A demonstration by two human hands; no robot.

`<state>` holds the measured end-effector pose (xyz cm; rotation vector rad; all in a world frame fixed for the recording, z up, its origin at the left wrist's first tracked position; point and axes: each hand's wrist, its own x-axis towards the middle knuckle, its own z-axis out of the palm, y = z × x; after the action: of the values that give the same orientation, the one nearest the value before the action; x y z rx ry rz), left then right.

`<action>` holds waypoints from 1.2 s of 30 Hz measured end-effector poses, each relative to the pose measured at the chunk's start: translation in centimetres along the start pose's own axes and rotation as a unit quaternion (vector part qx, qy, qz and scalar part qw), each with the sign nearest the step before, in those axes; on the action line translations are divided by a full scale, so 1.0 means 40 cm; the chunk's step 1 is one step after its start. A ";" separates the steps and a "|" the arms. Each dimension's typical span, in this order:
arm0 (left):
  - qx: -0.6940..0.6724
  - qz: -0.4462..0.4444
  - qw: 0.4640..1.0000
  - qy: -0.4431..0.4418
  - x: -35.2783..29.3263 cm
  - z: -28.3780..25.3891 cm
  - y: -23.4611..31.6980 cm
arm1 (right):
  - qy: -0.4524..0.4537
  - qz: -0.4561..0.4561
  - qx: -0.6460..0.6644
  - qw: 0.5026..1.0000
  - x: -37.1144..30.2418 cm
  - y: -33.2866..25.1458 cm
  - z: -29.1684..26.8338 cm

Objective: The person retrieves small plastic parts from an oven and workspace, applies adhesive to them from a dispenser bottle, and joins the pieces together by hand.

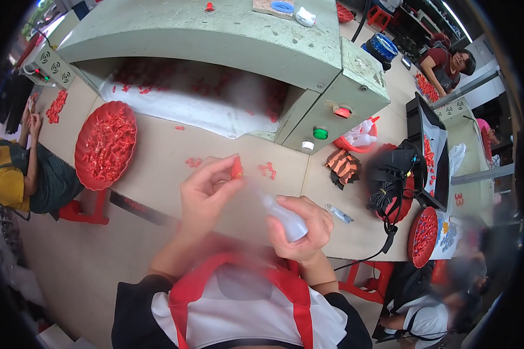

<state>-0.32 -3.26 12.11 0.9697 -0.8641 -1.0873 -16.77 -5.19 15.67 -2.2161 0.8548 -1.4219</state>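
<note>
My left hand (205, 189) pinches a small red plastic piece (237, 168) between thumb and fingertips, above the table. Wrapped around a translucent white squeeze bottle (290, 221) is my right hand (310, 228). The bottle tilts, its narrow end toward the red piece; that end is blurred, so I cannot tell whether they touch. Beyond my hands, loose red pieces (193, 162) lie on the table near my left fingers. A few more red pieces (268, 170) lie between the hands and the machine.
A pale green machine (233, 38) spans the far side, with a white sheet (209, 123) and red pieces in its opening. A red basin (91, 181) of pieces stands left. To the right are a red basket (364, 149) of bottles and a black bag (393, 168). Co-workers sit both sides.
</note>
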 end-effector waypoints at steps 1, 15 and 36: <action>0.010 0.015 1.000 0.003 -0.002 0.001 0.000 | 0.010 0.001 -0.004 1.000 -0.001 -0.002 0.003; 0.055 0.046 0.997 0.006 0.001 -0.002 0.001 | 0.021 0.066 0.019 0.997 -0.003 -0.006 0.012; 0.034 0.009 0.999 0.005 0.002 -0.003 -0.001 | 0.013 0.049 0.020 0.999 0.003 -0.005 0.012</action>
<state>-0.21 -3.31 12.06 1.0215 -0.9062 -1.0423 -16.25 -5.13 15.65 -2.1013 0.9234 -1.4110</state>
